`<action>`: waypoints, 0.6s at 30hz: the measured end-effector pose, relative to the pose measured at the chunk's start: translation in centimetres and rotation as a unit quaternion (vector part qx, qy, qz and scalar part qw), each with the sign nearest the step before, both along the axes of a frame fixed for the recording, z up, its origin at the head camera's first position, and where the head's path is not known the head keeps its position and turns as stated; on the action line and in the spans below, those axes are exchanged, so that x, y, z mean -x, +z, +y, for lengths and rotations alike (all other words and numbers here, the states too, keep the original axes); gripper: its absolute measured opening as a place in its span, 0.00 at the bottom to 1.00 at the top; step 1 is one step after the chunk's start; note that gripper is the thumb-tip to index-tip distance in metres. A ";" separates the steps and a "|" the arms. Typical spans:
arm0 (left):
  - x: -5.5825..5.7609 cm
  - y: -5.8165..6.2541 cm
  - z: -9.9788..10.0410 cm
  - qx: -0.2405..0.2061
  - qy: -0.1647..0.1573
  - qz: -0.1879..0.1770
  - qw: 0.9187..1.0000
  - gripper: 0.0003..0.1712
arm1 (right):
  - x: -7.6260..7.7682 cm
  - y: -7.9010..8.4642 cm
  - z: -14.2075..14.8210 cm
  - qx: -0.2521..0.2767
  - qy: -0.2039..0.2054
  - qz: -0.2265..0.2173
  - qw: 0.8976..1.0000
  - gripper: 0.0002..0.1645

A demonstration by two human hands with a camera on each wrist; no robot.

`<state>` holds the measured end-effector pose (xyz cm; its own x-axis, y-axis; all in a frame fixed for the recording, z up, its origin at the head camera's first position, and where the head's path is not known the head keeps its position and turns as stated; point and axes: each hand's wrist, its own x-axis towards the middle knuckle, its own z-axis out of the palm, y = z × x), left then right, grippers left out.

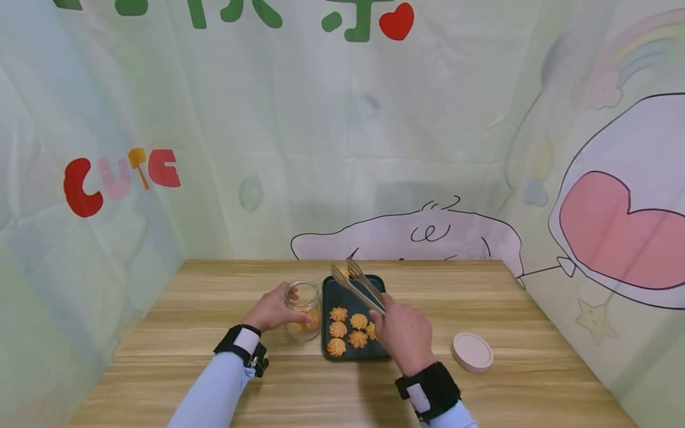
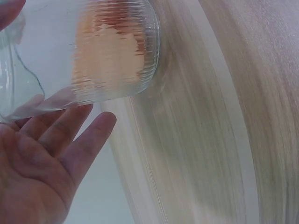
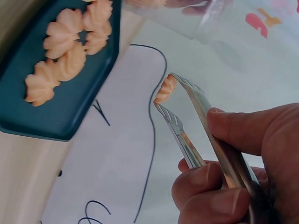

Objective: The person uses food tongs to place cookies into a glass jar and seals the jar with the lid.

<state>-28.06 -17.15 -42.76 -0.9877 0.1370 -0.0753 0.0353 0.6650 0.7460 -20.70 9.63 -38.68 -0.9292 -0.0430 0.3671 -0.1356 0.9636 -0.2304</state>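
Observation:
My left hand (image 1: 274, 310) grips a clear glass jar (image 1: 313, 324) that stands upright on the table, thumb and fingers on either side of it. Cookies (image 2: 110, 53) fill the jar's lower part in the left wrist view. My right hand (image 1: 405, 334) holds metal tongs (image 1: 369, 292) above the far end of a dark tray (image 1: 341, 294). One piped cookie (image 3: 166, 89) is pinched between the tongs' slotted tips, clear of the tray. Several swirl-shaped cookies (image 1: 338, 329) lie in the tray's nearer half, some partly hidden by my right hand.
A round pale lid (image 1: 473, 352) lies on the wooden table (image 1: 225, 297) to the right of my right hand. A printed cloth backdrop (image 1: 214, 119) hangs behind the table's far edge and along both sides.

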 end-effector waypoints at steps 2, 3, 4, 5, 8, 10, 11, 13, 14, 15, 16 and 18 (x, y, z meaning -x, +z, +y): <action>0.0 0.0 0.0 0.001 0.000 -0.001 1.000 0.48 | -0.2 0.3 -0.1 0.001 0.003 0.010 1.000 0.25; 0.0 0.0 0.0 0.001 0.000 -0.001 1.000 0.48 | -0.3 0.5 -0.2 0.002 0.004 0.012 1.000 0.25; 0.0 0.0 0.0 0.000 0.000 -0.001 1.000 0.48 | -0.4 0.6 -0.3 0.002 0.004 0.010 1.000 0.26; 0.0 -0.1 -0.1 0.000 0.000 -0.001 1.000 0.48 | -0.5 0.8 -0.3 0.002 0.005 0.013 1.000 0.26; 0.0 -0.1 -0.1 -0.002 -0.001 -0.001 1.000 0.48 | -0.8 1.3 -0.6 0.001 0.004 0.009 1.000 0.27; 0.0 -0.1 -0.1 -0.005 0.000 -0.002 1.000 0.49 | -1.0 1.6 -0.8 0.000 0.008 0.010 1.000 0.27; 0.0 -0.1 -0.1 -0.005 0.000 -0.002 1.000 0.49 | -1.1 1.7 -0.9 0.000 0.011 0.012 1.000 0.26; 0.1 -0.1 -0.1 -0.003 0.001 -0.001 1.000 0.49 | -1.3 1.9 -1.1 -0.003 0.017 0.014 1.000 0.25; 0.1 -0.1 -0.1 -0.001 0.001 0.000 1.000 0.49 | -1.4 2.0 -1.3 -0.004 0.020 0.015 1.000 0.25; 0.1 -0.1 -0.1 0.000 0.001 0.000 1.000 0.50 | -1.5 2.1 -1.3 -0.006 0.023 0.017 1.000 0.24; 0.1 -0.1 -0.1 0.001 0.001 0.000 1.000 0.50 | -1.6 2.1 -1.4 -0.008 0.026 0.019 0.999 0.24; 0.1 -0.1 -0.1 0.003 0.001 0.001 1.000 0.50 | -1.8 2.3 -1.6 -0.013 0.031 0.025 0.999 0.24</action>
<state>-28.14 -17.24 -42.88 -0.9881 0.1354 -0.0735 0.0365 0.6691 0.7423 -18.93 8.01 -36.42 -0.9054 -0.1091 0.4103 -0.2050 0.9587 -0.1974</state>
